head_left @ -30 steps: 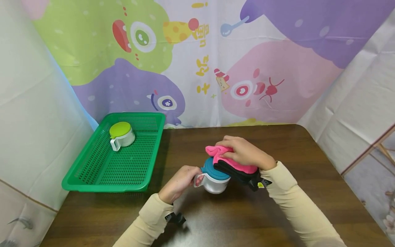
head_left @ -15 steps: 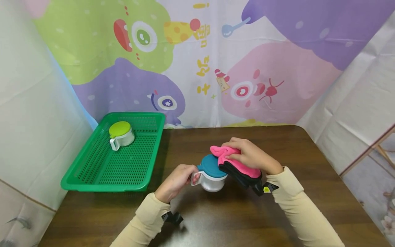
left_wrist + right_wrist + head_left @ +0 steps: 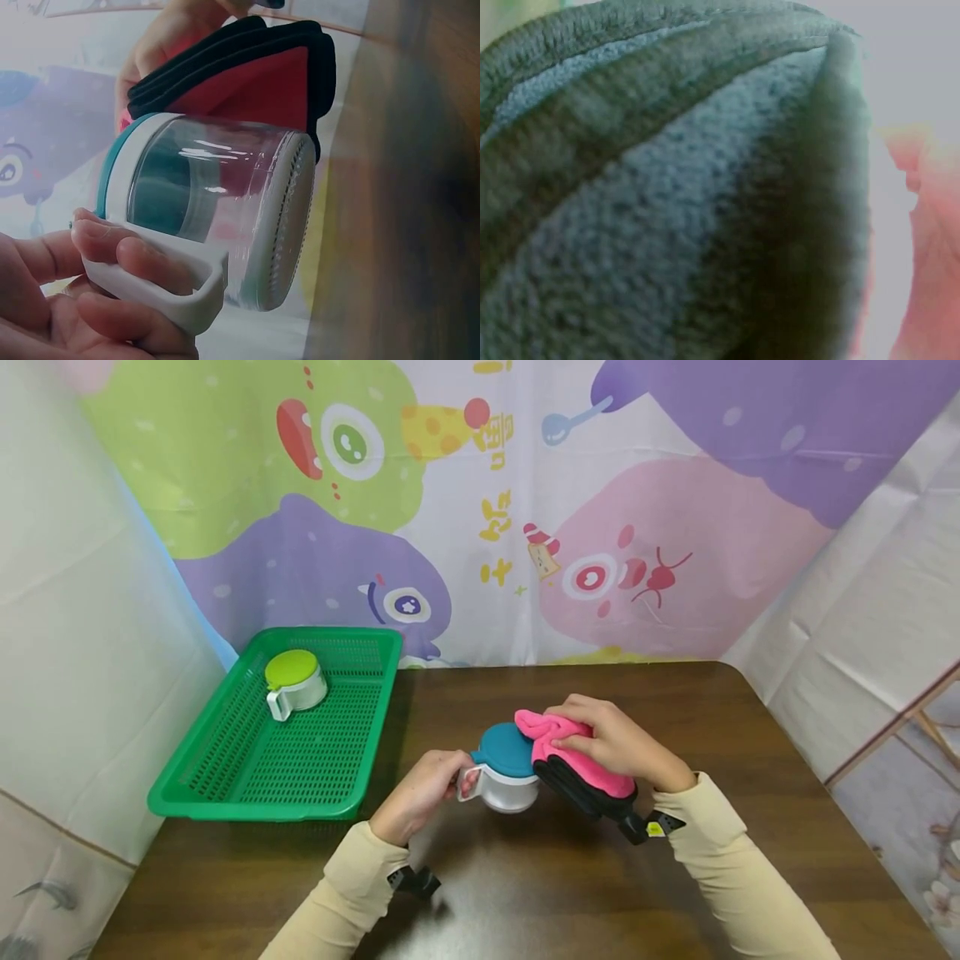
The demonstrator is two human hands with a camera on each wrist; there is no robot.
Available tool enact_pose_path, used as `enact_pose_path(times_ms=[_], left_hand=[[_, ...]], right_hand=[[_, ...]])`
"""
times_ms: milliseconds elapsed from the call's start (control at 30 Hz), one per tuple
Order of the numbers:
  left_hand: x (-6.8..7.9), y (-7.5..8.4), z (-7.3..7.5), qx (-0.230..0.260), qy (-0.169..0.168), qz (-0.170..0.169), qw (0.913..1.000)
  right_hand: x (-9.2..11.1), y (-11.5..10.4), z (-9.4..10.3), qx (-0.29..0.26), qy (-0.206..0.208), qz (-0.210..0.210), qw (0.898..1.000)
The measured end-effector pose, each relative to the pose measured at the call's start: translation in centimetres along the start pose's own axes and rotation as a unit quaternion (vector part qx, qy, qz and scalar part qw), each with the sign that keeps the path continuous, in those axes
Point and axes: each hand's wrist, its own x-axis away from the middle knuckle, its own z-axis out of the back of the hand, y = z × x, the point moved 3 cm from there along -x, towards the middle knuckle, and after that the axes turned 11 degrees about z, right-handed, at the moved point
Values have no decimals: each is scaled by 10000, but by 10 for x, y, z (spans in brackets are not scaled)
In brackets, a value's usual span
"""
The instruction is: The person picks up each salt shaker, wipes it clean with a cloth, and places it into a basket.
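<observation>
My left hand (image 3: 422, 793) grips the white handle of a clear seasoning jar (image 3: 508, 792) with a blue lid (image 3: 507, 750). In the left wrist view, fingers pass through the handle (image 3: 161, 281), and the clear jar body (image 3: 217, 180) is held off the table with its base turned sideways. My right hand (image 3: 618, 739) holds a folded pink cloth (image 3: 581, 764) with black edging against the right side of the lid and jar. The right wrist view is mostly filled by the blurred dark cloth folds (image 3: 652, 195), hiding most of that hand.
A green perforated basket (image 3: 266, 814) stands at the left of the brown wooden table (image 3: 540, 893). Inside it, near the back left, lies a similar jar with a lime-green lid (image 3: 292, 670). A printed cartoon curtain (image 3: 480, 610) hangs behind the table.
The jar in my left hand has shifted slightly left and away from me. My right hand and cloth have slid right, off the top of the lid to its side, baring more blue.
</observation>
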Motion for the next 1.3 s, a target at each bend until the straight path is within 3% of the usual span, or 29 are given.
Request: enact_pose_path(times_ms=[300,700,1300], left_hand=[[-1,4,6,206,315,42,9993],[0,9,14,173,271,27,9995],[6,39,39,454,345,-191,9982]], right_hand=[[3,-3,4,-19,224,18,9997],[8,2,8,252,240,-49,9994],[10,7,22,609,201,-60,9979]])
